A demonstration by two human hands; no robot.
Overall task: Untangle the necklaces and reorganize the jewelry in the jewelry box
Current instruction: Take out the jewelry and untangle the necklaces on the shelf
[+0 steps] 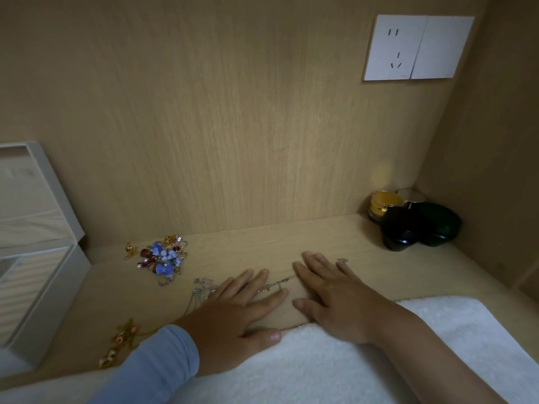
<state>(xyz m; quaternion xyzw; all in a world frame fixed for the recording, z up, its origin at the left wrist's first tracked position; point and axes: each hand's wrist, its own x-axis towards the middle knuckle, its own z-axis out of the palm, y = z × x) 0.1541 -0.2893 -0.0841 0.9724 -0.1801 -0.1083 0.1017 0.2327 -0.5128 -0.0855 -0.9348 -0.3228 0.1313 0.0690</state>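
Head view of a wooden shelf (pixel 262 240) with the jewelry spread out for sorting. The left hand (pixel 233 313) and right hand (pixel 329 298) both lie flat with fingers straight, gripping nothing. A thin silver chain (pixel 277 284) runs on the wood between their fingertips, and whether the fingers actually pin its ends cannot be told. A looser silver tangle (pixel 202 290) lies just beside the left hand's fingers. A cluster of blue and red earrings (pixel 163 258) sits farther back on the left, and a gold flowered piece (pixel 122 339) lies near the blue sleeve (pixel 157 363). The white jewelry box (pixel 58 287) stands open at the far left, well apart from the chain. A white towel (pixel 320 363) covers the front edge under both wrists. The chain is probably very light, limp and slippery, and likely to kink or snap if pulled hard. It seems best taken with a fingertip pinch at a free end or the clasp, loosening each knot by spreading its loops. The earrings look rigid but delicate, so each would be lifted singly by its body, not its hook.
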